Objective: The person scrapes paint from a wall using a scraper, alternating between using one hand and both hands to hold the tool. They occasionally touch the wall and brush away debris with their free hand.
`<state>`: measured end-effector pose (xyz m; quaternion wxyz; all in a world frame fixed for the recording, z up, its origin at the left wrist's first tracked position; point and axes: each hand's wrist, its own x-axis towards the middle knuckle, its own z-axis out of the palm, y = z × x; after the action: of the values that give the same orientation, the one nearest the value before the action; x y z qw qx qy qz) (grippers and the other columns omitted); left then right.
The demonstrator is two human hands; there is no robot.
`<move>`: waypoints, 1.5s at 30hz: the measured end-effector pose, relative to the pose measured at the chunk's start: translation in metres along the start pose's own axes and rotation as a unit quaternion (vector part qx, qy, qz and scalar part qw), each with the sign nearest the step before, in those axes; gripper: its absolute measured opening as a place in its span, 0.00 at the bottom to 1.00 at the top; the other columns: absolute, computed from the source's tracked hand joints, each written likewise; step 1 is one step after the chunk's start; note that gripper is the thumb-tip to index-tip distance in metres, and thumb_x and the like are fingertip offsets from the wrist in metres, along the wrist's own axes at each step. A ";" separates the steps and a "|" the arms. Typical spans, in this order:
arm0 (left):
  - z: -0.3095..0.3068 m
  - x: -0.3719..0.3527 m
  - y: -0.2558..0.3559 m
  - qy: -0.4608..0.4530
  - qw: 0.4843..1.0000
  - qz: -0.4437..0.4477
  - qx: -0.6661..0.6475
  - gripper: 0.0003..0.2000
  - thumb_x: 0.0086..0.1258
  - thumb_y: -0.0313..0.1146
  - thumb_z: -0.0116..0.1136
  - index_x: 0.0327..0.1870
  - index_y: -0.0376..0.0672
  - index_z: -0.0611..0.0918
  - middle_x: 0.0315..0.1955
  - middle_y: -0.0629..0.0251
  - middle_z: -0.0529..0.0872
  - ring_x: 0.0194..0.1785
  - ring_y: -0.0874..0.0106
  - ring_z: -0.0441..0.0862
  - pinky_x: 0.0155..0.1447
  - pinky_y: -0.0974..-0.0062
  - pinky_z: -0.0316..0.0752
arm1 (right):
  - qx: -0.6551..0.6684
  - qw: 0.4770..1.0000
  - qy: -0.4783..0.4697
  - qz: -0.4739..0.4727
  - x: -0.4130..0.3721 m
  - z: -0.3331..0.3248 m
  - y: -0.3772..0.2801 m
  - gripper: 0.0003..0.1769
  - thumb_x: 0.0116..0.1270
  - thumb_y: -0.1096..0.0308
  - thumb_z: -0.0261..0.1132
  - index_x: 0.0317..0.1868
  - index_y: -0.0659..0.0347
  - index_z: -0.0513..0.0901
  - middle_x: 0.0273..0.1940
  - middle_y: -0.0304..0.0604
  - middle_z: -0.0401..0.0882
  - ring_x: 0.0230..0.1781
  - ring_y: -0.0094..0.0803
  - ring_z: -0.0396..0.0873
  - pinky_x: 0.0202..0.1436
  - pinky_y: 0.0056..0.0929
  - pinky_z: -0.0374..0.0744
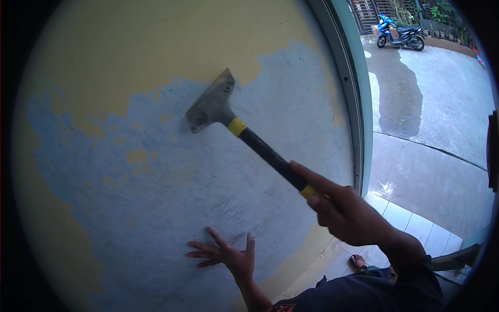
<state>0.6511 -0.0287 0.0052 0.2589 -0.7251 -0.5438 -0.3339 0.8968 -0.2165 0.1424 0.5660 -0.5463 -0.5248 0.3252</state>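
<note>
The right grip (pixel 348 213) is clamping the scraper (pixel 249 139), blade meeting the yellow paint (pixel 156 47) edge; the left grip (pixel 228 255) is lying splayed, empty, on the wall (pixel 156 197).

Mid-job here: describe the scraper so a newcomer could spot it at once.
Start at the big wall, yellow with a wide blue-grey patch. Near its middle, the scraper slants up from the right hand, blade against the wall at the yellow edge. Nothing else has its grey metal blade and black handle with yellow bands.

Head-worn view, close to wall (pixel 130 218)
</note>
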 end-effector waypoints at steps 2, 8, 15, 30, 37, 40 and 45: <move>0.000 -0.001 -0.002 -0.005 1.000 -0.011 0.010 0.59 0.44 0.73 0.60 0.77 0.57 0.48 0.74 0.45 0.27 0.73 0.36 0.18 0.58 0.18 0.24 | 0.000 1.000 -0.005 0.016 -0.009 -0.004 0.001 0.29 0.78 0.59 0.46 0.76 0.53 0.53 0.23 0.32 0.63 0.20 0.17 0.67 0.26 0.20 0.71; -0.002 0.000 -0.001 -0.033 0.999 -0.004 -0.028 0.55 0.49 0.69 0.60 0.77 0.58 0.48 0.73 0.41 0.24 0.71 0.33 0.14 0.56 0.19 0.17 | 0.033 0.999 0.023 -0.004 -0.005 0.006 0.001 0.29 0.79 0.59 0.45 0.76 0.53 0.52 0.21 0.31 0.61 0.17 0.14 0.64 0.22 0.16 0.70; 0.003 -0.002 0.000 0.002 1.000 0.001 0.002 0.58 0.45 0.74 0.58 0.77 0.57 0.49 0.74 0.45 0.27 0.73 0.36 0.17 0.58 0.19 0.22 | 0.048 0.999 0.007 -0.002 -0.003 0.005 -0.010 0.29 0.79 0.58 0.44 0.76 0.50 0.51 0.24 0.33 0.64 0.19 0.17 0.65 0.26 0.22 0.71; -0.001 0.001 0.000 0.001 1.000 0.004 -0.012 0.56 0.47 0.73 0.58 0.77 0.57 0.49 0.74 0.43 0.27 0.72 0.34 0.17 0.57 0.18 0.21 | 0.032 0.999 -0.012 0.016 -0.004 0.009 -0.022 0.29 0.79 0.54 0.43 0.77 0.47 0.50 0.28 0.36 0.69 0.24 0.20 0.69 0.32 0.26 0.74; -0.005 0.002 0.002 -0.026 0.998 -0.004 -0.053 0.55 0.49 0.70 0.60 0.77 0.57 0.49 0.73 0.41 0.26 0.71 0.33 0.15 0.56 0.19 0.18 | 0.047 0.998 -0.019 0.034 -0.001 0.014 -0.020 0.30 0.79 0.55 0.44 0.77 0.49 0.50 0.25 0.36 0.66 0.24 0.21 0.68 0.32 0.27 0.73; -0.004 0.002 0.001 -0.026 0.999 -0.004 -0.048 0.55 0.49 0.69 0.60 0.77 0.57 0.49 0.73 0.41 0.26 0.71 0.32 0.15 0.56 0.19 0.18 | 0.041 0.999 0.005 -0.004 0.001 0.014 -0.010 0.30 0.79 0.57 0.42 0.77 0.52 0.49 0.19 0.31 0.61 0.13 0.13 0.61 0.19 0.17 0.70; -0.003 0.002 0.001 -0.015 0.999 0.001 -0.047 0.55 0.49 0.68 0.61 0.77 0.57 0.49 0.73 0.40 0.26 0.71 0.32 0.15 0.56 0.19 0.18 | 0.051 0.999 -0.009 -0.009 -0.001 0.018 -0.012 0.30 0.79 0.57 0.43 0.77 0.52 0.49 0.18 0.29 0.60 0.13 0.13 0.62 0.19 0.17 0.70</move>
<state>0.6519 -0.0299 0.0090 0.2167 -0.7419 -0.5305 -0.3480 0.8766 -0.2144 0.1508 0.5914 -0.5090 -0.5177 0.3510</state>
